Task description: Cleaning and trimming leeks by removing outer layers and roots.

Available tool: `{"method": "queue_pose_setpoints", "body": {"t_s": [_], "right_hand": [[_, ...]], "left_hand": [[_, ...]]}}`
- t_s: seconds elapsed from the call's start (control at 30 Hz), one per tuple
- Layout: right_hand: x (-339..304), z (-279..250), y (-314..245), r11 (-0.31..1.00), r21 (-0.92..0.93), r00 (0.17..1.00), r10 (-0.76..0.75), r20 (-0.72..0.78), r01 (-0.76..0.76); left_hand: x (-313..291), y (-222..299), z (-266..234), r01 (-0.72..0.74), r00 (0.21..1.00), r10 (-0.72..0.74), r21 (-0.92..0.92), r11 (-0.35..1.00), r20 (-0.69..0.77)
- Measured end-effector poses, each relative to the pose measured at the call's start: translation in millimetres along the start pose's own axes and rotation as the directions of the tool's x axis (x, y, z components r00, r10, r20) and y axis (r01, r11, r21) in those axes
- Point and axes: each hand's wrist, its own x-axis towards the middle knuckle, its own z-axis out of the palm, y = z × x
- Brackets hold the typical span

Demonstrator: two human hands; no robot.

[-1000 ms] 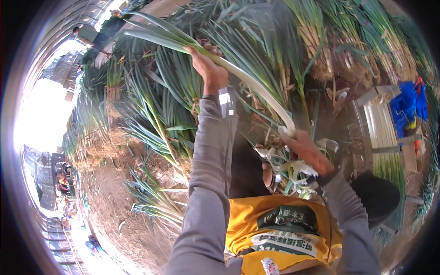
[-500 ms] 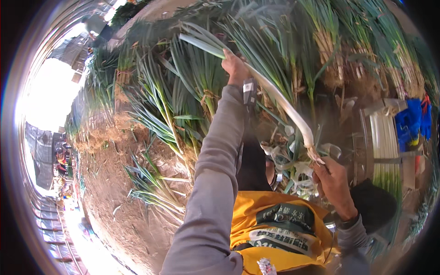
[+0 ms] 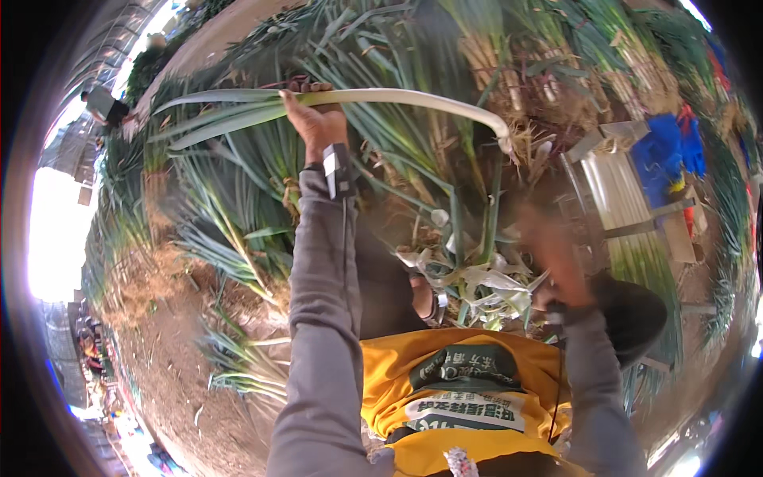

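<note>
My left hand (image 3: 318,123) is closed around a long green onion (image 3: 397,97) where its green leaves meet the white stem. The leaves point left, and the stem runs right, bending down to a small rooted end. My right hand (image 3: 556,258) is apart from the onion, lower and to the right, smeared by motion so that its fingers cannot be made out. Beside it, in front of my lap, lies a heap of pale peeled skins (image 3: 497,290).
Bundles of unpeeled green onions (image 3: 238,207) spread along the far side and left. At right, cleaned white stems (image 3: 612,191) lie in a metal rack (image 3: 628,229) next to a blue bag (image 3: 658,155). A few loose onions (image 3: 246,362) lie on the soil (image 3: 171,350). A person (image 3: 106,103) is far left.
The onion has swung from a downward slant to nearly level, lifted by my left hand. My right hand has let go of its root end. The whole view has shifted a little.
</note>
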Motion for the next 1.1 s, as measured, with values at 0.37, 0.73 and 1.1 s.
{"method": "queue_pose_setpoints", "body": {"t_s": [0.37, 0.73, 1.1], "right_hand": [[153, 69, -55, 0.748, 0.621, 0.915, 0.385, -0.120, -0.233], [185, 51, -38, 0.870, 0.439, 0.968, 0.249, -0.004, -0.222], [168, 61, -13, 0.923, 0.216, 0.905, 0.365, -0.219, -0.319]], "left_hand": [[-60, -33, 62, 0.076, 0.990, -0.072, -0.028, 0.997, 0.124], [-86, -42, 72, 0.290, 0.852, -0.330, 0.158, 0.944, 0.406], [-72, -36, 61, 0.378, 0.734, -0.461, 0.265, 0.887, 0.498]]}}
